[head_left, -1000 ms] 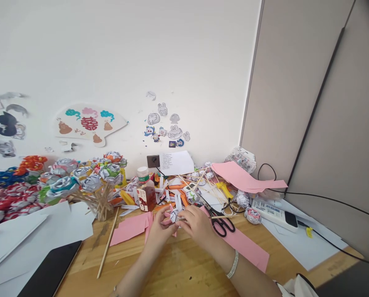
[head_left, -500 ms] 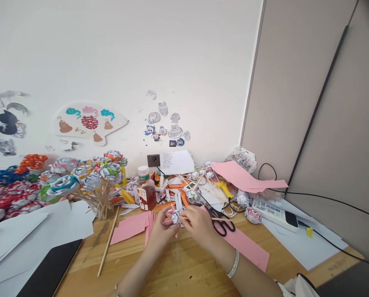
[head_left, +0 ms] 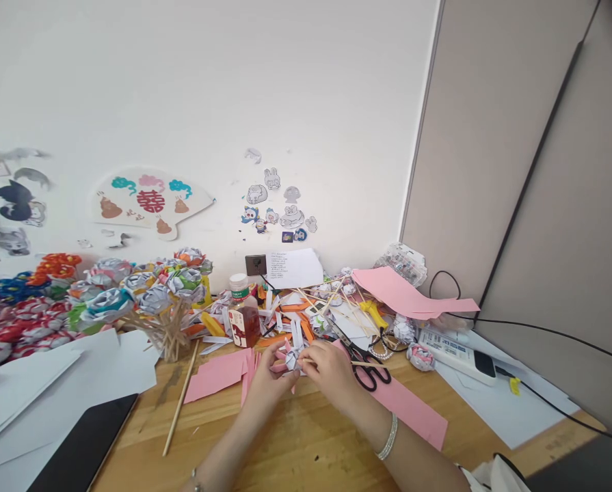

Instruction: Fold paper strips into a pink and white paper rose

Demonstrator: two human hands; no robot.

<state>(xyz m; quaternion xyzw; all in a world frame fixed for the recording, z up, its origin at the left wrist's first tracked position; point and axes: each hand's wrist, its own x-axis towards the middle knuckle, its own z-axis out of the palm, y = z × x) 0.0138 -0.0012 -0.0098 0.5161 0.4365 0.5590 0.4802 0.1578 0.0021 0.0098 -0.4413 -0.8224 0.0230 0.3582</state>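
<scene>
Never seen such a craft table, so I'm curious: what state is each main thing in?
Folded paper: creased, held
Left hand: curled around it
Right hand: pinching thin stick
Bottle: upright, capped
Scissors: lying down, opening unclear
Loose stick: lying flat
Black tablet: flat, dark

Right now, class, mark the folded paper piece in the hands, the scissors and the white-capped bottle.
Folded paper piece (head_left: 293,357), head view: its white middle.
Scissors (head_left: 355,354), head view: where the black handles meet.
White-capped bottle (head_left: 245,318), head view: its body.
</scene>
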